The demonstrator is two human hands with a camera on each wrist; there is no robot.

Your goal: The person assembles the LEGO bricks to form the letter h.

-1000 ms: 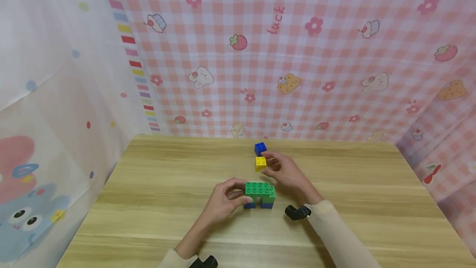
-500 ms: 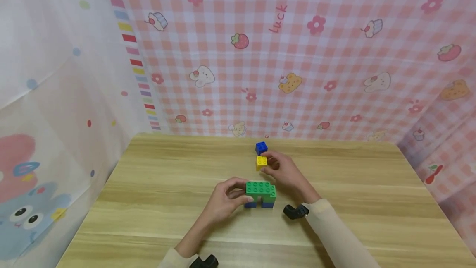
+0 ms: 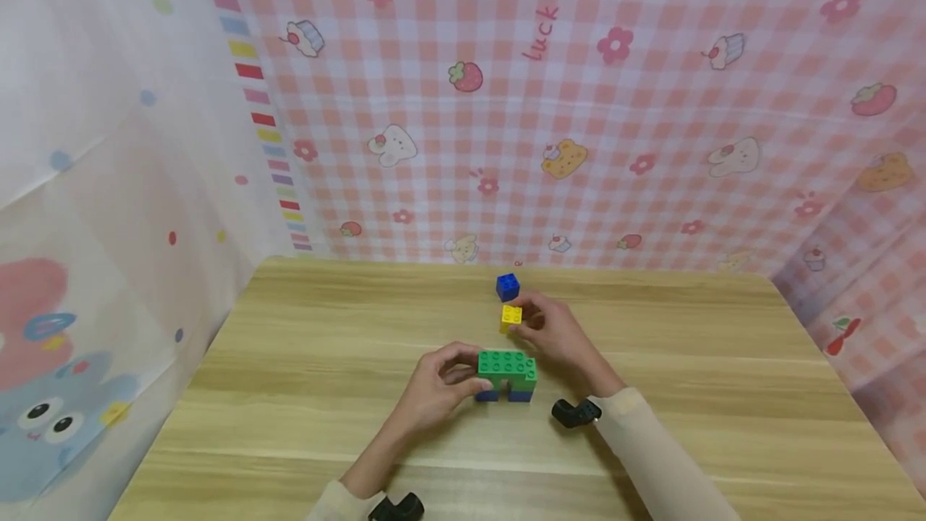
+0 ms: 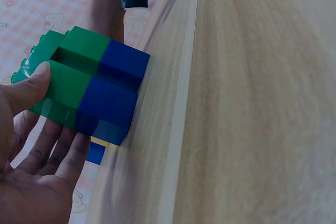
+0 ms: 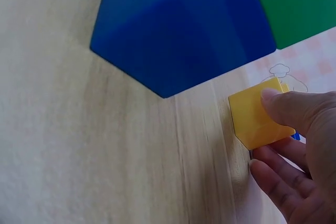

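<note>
My left hand [image 3: 432,387] grips the left end of a block arch, thumb on its near side and fingers behind. The arch has a studded green top [image 3: 502,362] and two blue blocks [image 4: 109,104] as feet; it stands upright on the wooden table [image 3: 304,392]. Beyond it, my right hand [image 3: 555,330] pinches a yellow toy block [image 3: 510,317] between thumb and fingers, studs up. In the right wrist view the thumb presses the face of the yellow block [image 5: 257,113]. Just behind it on the table sits a loose blue block [image 3: 508,287].
A pink checked cloth [image 3: 434,111] hangs along the table's back edge, and a pale printed cloth [image 3: 130,207] at the left. Each wrist wears a black camera mount, such as the right one [image 3: 576,412].
The yellow block has shifted slightly right and nearer in the right hand, widening its gap from the blue block. The left hand and the arch stay in place.
</note>
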